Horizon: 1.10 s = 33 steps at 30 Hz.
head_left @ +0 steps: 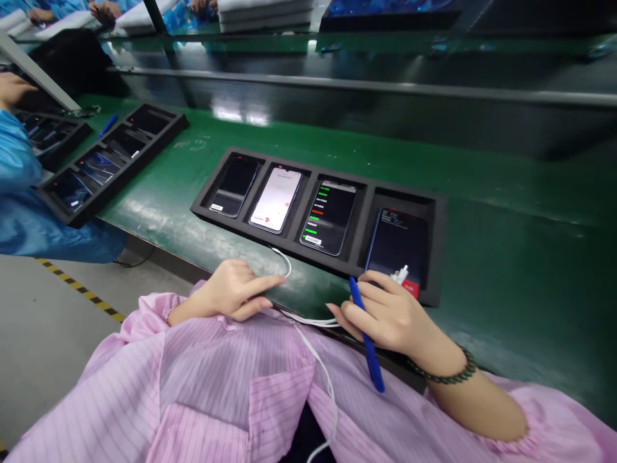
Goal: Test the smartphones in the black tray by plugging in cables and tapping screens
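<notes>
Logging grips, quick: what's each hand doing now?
Left hand: partly curled; whether it holds anything cannot be told.
Right hand: holding a blue pen.

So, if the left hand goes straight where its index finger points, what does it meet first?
Probably the white cable, very close ahead of the left hand; depth is unclear, so they may even touch.

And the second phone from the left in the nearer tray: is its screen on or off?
On: that phone glows white across its display, with a red mark near its lower edge.

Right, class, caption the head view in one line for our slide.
The right hand holds a blue pen by a black tray of four phones.
</notes>
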{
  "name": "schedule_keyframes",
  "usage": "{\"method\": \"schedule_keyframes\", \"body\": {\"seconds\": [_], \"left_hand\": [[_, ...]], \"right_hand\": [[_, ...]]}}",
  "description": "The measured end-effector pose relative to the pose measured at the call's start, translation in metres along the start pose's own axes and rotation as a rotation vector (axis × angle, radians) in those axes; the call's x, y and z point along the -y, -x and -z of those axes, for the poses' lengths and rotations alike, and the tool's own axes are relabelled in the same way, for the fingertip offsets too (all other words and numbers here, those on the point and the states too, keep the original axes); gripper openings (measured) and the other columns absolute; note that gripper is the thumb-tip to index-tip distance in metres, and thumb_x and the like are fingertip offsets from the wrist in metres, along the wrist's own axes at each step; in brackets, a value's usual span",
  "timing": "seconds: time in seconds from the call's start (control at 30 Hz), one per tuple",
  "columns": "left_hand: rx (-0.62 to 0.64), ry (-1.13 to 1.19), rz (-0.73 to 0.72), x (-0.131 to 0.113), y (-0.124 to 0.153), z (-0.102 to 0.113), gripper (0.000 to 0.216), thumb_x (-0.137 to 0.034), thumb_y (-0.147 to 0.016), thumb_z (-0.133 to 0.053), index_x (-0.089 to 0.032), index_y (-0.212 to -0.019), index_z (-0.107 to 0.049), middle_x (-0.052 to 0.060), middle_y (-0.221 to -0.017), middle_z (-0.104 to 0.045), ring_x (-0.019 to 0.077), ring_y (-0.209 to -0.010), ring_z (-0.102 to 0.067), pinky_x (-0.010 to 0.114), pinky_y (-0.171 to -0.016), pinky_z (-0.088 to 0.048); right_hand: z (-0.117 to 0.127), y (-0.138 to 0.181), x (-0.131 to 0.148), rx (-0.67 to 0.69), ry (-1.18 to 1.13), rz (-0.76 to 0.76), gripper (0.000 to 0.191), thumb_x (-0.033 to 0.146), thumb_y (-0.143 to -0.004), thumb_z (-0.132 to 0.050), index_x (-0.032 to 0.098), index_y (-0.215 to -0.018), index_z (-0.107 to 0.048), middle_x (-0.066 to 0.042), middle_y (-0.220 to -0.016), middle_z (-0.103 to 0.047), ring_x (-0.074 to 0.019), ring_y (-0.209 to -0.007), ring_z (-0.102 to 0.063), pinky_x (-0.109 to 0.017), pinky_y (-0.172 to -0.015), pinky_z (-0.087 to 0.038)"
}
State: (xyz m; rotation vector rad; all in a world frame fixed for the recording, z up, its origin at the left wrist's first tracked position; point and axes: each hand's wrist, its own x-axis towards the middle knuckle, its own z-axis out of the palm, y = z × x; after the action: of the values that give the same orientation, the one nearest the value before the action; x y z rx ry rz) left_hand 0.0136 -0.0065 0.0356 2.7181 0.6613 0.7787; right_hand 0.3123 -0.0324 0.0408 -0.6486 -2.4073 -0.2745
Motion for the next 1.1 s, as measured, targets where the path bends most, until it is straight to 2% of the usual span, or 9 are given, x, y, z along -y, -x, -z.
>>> {"method": "schedule_keyframes", "body": {"seconds": [0.13,0.2,0.33,0.47,0.7,0.83,1.0,1.1], "left_hand": [[-0.216,-0.314,0.075,0.028,0.002,-0.003,0.040,-0.041,-0.098,-0.042,-0.019,-0.113,-0.071,0.008,-0.082,-0.076,0.0243,-0.078,-0.070,0.037,-0.068,-0.054],[-0.245,-0.389,0.186,0.043,-0.005,-0.004,0.040,-0.042,-0.098,-0.042,-0.020,-0.111,-0.072,0.009,-0.090,-0.077,0.0262,-0.087,-0.069,0.041,-0.079,-0.053],[-0.127,-0.379,0.411,0.061,-0.027,-0.006,0.048,-0.047,-0.098,-0.042,-0.016,-0.127,-0.066,0.015,-0.117,-0.074,0.0318,-0.118,-0.062,0.048,-0.103,-0.039],[-0.027,-0.320,0.494,0.066,-0.034,-0.010,0.050,-0.045,-0.100,-0.041,-0.015,-0.137,-0.057,0.016,-0.131,-0.068,0.0323,-0.133,-0.054,0.049,-0.109,-0.026],[-0.031,-0.296,0.502,0.064,-0.027,-0.013,0.047,-0.046,-0.096,-0.046,-0.018,-0.131,-0.061,0.016,-0.130,-0.069,0.0323,-0.132,-0.055,0.047,-0.105,-0.025],[0.028,-0.241,0.489,0.063,-0.026,-0.015,0.045,-0.046,-0.097,-0.044,-0.019,-0.128,-0.062,0.014,-0.124,-0.073,0.0318,-0.126,-0.059,0.049,-0.105,-0.026],[-0.144,-0.277,0.440,0.059,-0.027,-0.003,0.044,-0.048,-0.099,-0.041,-0.020,-0.130,-0.055,0.015,-0.118,-0.074,0.0339,-0.121,-0.062,0.053,-0.101,-0.026],[-0.146,-0.274,0.467,0.059,-0.039,0.011,0.045,-0.049,-0.100,-0.041,-0.021,-0.135,-0.049,0.015,-0.121,-0.073,0.0328,-0.121,-0.063,0.053,-0.103,-0.025]], "right_hand": [[0.001,0.002,0.002,-0.060,-0.039,0.033,0.042,0.003,-0.085,-0.069,0.019,-0.054,-0.045,0.004,-0.052,-0.044,-0.0109,-0.058,-0.037,-0.030,-0.068,-0.046],[0.001,0.003,0.002,-0.080,-0.051,0.035,0.042,0.002,-0.085,-0.069,0.019,-0.054,-0.045,0.004,-0.053,-0.045,-0.0105,-0.057,-0.039,-0.030,-0.066,-0.045],[0.002,0.005,0.001,-0.087,-0.061,0.021,0.041,0.003,-0.086,-0.067,0.019,-0.056,-0.045,0.005,-0.054,-0.045,-0.0101,-0.057,-0.039,-0.030,-0.064,-0.044],[0.005,0.006,0.001,-0.095,-0.062,0.011,0.040,0.002,-0.087,-0.066,0.019,-0.057,-0.047,0.005,-0.054,-0.044,-0.0101,-0.056,-0.039,-0.031,-0.064,-0.044],[0.011,0.013,0.000,-0.054,-0.065,-0.002,0.039,0.000,-0.083,-0.071,0.019,-0.058,-0.048,0.006,-0.053,-0.040,-0.0106,-0.056,-0.036,-0.031,-0.064,-0.044],[0.012,0.015,0.001,-0.045,-0.058,-0.007,0.035,0.001,-0.082,-0.072,0.020,-0.060,-0.051,0.005,-0.055,-0.043,-0.0115,-0.058,-0.040,-0.032,-0.066,-0.045],[0.013,0.017,-0.002,-0.050,-0.029,0.004,0.034,0.002,-0.081,-0.073,0.019,-0.059,-0.054,0.004,-0.055,-0.048,-0.0114,-0.058,-0.045,-0.032,-0.067,-0.048],[0.017,0.018,-0.004,-0.057,0.017,-0.002,0.032,0.005,-0.082,-0.075,0.020,-0.059,-0.057,0.004,-0.055,-0.050,-0.0119,-0.059,-0.049,-0.032,-0.069,-0.049]]}}
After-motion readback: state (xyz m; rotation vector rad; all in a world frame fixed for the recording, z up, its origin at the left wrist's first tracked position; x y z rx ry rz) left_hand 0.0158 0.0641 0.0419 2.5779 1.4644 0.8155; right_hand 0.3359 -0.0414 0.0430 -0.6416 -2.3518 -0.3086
